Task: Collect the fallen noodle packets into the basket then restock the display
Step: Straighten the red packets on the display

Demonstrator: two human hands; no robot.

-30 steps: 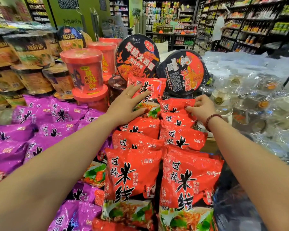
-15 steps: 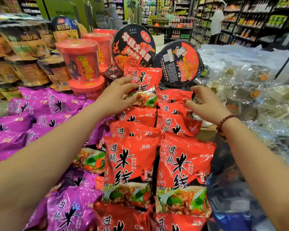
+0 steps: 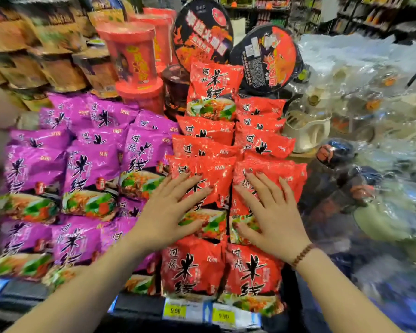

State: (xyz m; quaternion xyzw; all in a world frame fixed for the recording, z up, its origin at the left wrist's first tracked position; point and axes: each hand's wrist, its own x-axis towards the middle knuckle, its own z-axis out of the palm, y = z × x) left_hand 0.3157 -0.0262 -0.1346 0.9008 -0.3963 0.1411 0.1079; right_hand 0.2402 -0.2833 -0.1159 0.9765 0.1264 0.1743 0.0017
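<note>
The left hand [image 3: 168, 217] lies flat, fingers spread, on a red noodle packet [image 3: 216, 174]; the right hand [image 3: 269, 219] rests likewise on the neighbouring packet [image 3: 286, 174]. Both are glossy, crinkled plastic pillows.

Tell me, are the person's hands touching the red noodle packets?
Touching. The head view shows the left hand flat on the left red packet and the right hand flat on the right red packet, fingers spread.

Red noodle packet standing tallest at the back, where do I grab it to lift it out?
Take the packet by its top seam, coming down from above. It stands nearly upright with that edge free; its bottom is tucked behind the next red packet, and a dark cup crowds its left side.
</note>
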